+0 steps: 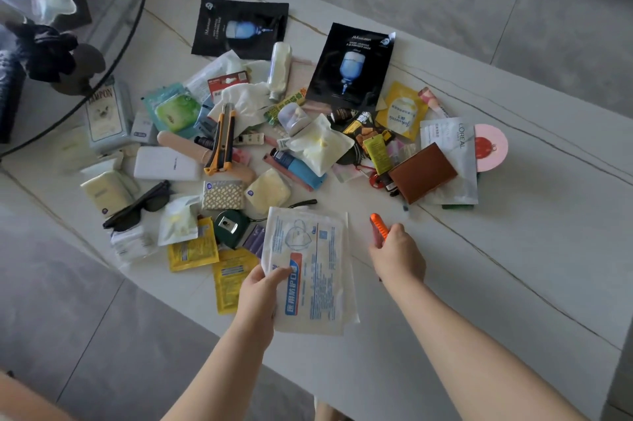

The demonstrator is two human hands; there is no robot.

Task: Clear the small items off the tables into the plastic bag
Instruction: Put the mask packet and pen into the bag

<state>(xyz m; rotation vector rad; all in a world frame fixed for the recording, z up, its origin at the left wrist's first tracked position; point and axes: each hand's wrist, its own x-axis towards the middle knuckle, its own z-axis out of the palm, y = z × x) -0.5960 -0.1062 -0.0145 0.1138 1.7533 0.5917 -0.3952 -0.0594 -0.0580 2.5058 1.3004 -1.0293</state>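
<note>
A heap of small items covers the white marble table [513, 249]. My left hand [262, 290] pinches the lower left corner of a white face-mask packet [315, 270] with blue print, held just above the table's near edge. My right hand [397, 252] grips a small orange tool [379, 225] whose tip sticks out past my fingers. In the heap lie two black sheet-mask sachets [239, 28] [351, 66], a yellow utility knife [222, 139], a white power bank [166, 163], sunglasses [137, 208], a brown card holder [423, 172] and yellow sachets [193, 247]. No plastic bag shows.
A round dark glass table [113, 9] overlaps the marble table at the upper left, with a black object [44, 50] under it. Grey floor tiles [85, 300] lie on both sides. The table's right half holds only a pink disc [489, 146] near the heap.
</note>
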